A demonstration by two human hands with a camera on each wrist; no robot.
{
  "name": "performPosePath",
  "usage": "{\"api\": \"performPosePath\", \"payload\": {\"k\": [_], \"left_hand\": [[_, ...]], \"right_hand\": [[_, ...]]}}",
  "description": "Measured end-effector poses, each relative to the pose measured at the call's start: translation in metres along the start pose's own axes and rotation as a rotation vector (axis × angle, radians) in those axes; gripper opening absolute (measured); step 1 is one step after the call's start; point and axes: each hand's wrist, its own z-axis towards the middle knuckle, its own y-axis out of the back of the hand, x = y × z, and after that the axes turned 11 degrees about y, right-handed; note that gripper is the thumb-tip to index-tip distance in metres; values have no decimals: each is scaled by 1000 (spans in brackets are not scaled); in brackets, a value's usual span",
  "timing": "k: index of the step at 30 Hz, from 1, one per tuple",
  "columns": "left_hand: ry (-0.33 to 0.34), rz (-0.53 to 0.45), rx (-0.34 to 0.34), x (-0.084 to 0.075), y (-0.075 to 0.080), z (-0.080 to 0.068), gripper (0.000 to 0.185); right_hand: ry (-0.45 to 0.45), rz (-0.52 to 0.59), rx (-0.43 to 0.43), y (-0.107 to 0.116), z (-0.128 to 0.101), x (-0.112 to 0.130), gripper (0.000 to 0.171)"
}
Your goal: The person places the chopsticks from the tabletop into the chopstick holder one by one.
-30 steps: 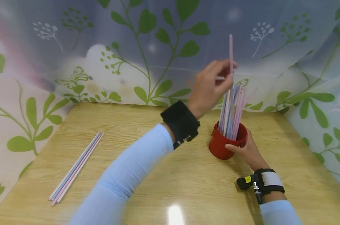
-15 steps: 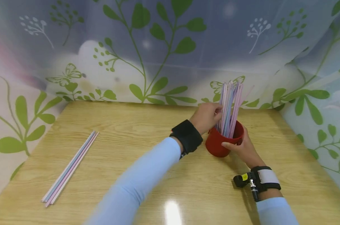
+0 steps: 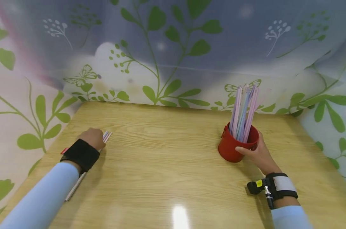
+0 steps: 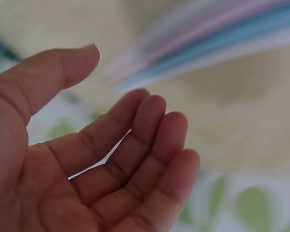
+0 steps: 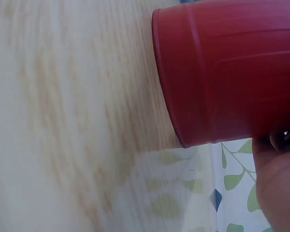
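My left hand point(image 3: 92, 138) is over the small bundle of pastel straws point(image 3: 107, 136) lying on the table's left side, hiding much of it. In the left wrist view, the left hand point(image 4: 130, 164) has loosely bent fingers and the thumb spread apart, with nothing between them. White, pink and blue straws point(image 4: 212, 43) lie just beyond the fingertips, blurred. A red bucket point(image 3: 231, 149) stands upright at the right, full of upright pastel straws point(image 3: 242, 111). My right hand point(image 3: 258, 156) grips its right side, thumb across the near wall. The bucket's wall point(image 5: 227, 77) fills much of the right wrist view.
The light wood table point(image 3: 155, 152) ends at a printed leaf-pattern backdrop point(image 3: 167, 63), which also rises along both sides. A band with a small camera point(image 3: 255, 187) sits on my right wrist.
A second ago my left hand held a pink straw above the bucket, then was low beside the bucket's straws. Now it is far left at the lying straws. My right hand stays on the bucket.
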Motion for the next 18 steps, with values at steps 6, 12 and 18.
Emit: {"api": "performPosePath", "payload": {"k": [6, 12, 18], "left_hand": [[52, 1, 0, 23, -28, -5, 15], [65, 160, -148, -1, -45, -5, 18], [106, 263, -219, -19, -51, -11, 22]], "right_hand": [[25, 39, -19, 7, -4, -1, 79], [17, 53, -29, 3, -3, -3, 79], [17, 50, -25, 0, -2, -1, 79]]}}
